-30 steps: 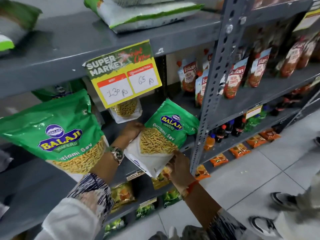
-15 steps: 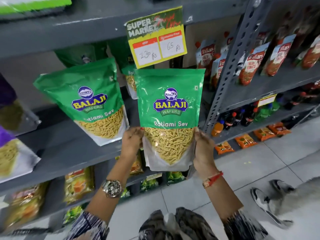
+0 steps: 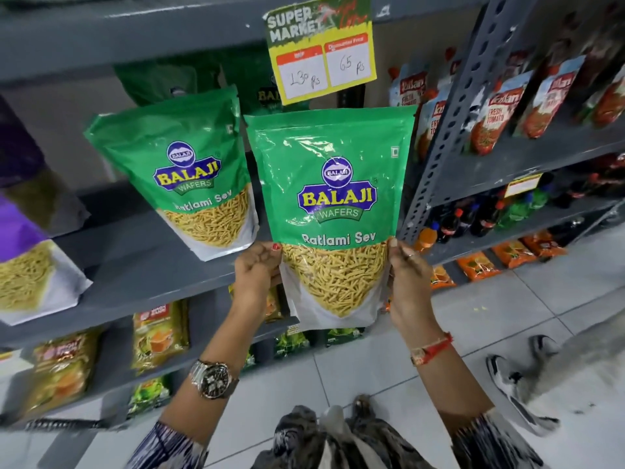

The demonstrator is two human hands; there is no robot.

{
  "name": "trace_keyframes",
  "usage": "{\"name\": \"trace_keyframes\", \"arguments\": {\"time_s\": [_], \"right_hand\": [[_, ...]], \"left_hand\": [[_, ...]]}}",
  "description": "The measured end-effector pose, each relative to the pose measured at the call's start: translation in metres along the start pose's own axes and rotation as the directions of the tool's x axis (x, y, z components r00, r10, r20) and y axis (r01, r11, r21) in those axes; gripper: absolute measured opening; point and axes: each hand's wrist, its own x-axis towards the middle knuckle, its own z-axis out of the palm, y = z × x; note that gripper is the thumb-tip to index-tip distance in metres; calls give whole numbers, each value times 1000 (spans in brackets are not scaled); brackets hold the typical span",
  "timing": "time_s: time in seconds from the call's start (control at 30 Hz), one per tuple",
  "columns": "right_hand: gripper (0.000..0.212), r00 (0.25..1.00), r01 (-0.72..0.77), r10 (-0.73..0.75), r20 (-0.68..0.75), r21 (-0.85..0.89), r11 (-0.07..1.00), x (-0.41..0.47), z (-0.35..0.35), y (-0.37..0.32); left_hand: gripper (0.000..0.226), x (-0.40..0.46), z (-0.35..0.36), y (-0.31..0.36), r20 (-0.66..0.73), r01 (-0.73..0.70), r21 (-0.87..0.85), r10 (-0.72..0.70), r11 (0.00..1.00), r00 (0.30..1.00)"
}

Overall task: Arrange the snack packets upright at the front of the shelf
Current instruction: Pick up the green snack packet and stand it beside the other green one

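Grey shop shelf (image 3: 135,265), left hand (image 3: 255,270) and right hand (image 3: 407,275) raised, gripping upright green packet (image 3: 333,198) by its sides

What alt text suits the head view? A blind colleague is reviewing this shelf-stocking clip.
Two bare hands, left hand and right hand, hold a green Balaji Ratlami Sev packet upright by its lower edges before a grey shelf. A second matching packet stands on it, left of the held one, below a yellow price sign.

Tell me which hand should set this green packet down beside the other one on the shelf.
Left, probably. The left hand grips the held packet's shelf-side edge, nearest the standing packet; the right hand is farther out.
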Motion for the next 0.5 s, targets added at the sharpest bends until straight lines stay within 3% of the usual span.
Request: {"name": "trace_keyframes", "arguments": {"time_s": [0.13,0.3,0.5], "right_hand": [[18,998,57,-57,1,-41,998,26,16,-5],[23,983,137,-129,134,-54,989,75,43,-15],[26,971,181,-160,179,-112,977,126,81,-21]], "left_hand": [[25,18,13,5,-56,-38,20,39,999,998],[25,56,32,18,-125,-96,16,97,995,987],[28,100,34,28,-150,-176,-9,173,984,974]]}}
